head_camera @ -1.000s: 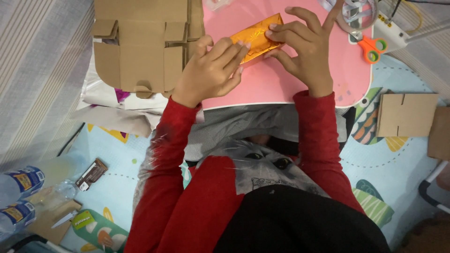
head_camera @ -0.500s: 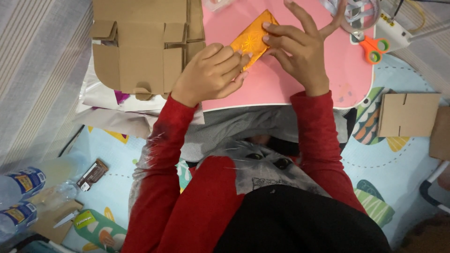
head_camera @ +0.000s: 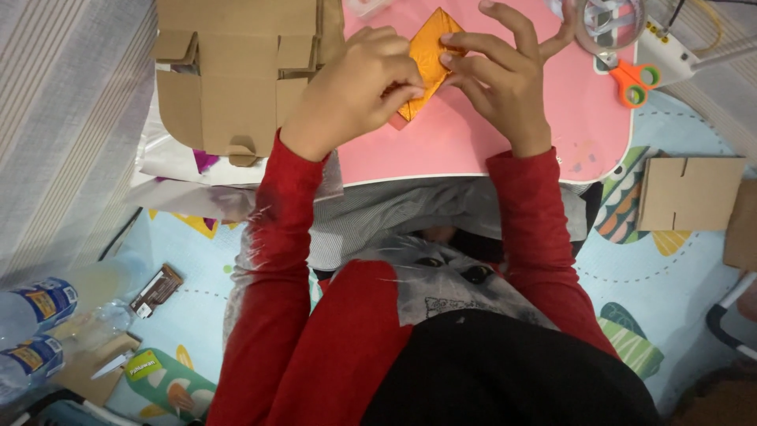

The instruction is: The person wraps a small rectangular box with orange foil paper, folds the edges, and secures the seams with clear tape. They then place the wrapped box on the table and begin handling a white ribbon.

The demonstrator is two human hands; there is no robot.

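Head view, looking straight down: both hands work one orange paper piece [head_camera: 428, 59], folded, shiny, turned like a diamond, lying on the pink table [head_camera: 473, 134] near its far edge. Left hand [head_camera: 355, 87] curled over the paper's left and lower side, grip clenched on it, fingertips pressing at the lower edge; thumb hidden. Right hand [head_camera: 501, 79] on the paper's right side, grip pinching its right edge with fingertips, other fingers spread and lifted. Hands almost touching each other over the paper. Both arms in red sleeves [head_camera: 272, 260]; grey and black clothing fills the bottom of frame. Just left of the left hand: flat brown cardboard cutout [head_camera: 229, 79] with tabs and slots, overlapping the table's left edge, white plastic sheet [head_camera: 169, 170] under it. Far right corner of the table: orange-handled scissors [head_camera: 635, 79], beside them a clear tape roll [head_camera: 609, 24] and a white glue gun [head_camera: 666, 51]. Right of the table, on the patterned play mat [head_camera: 678, 268]: another slotted cardboard piece [head_camera: 686, 193], well apart from the hands. Lower left on the mat: two water bottles [head_camera: 35, 327], a small brown wrapper [head_camera: 156, 290], a craft knife [head_camera: 110, 364] on a cardboard scrap. Striped fabric [head_camera: 63, 118] along the left.
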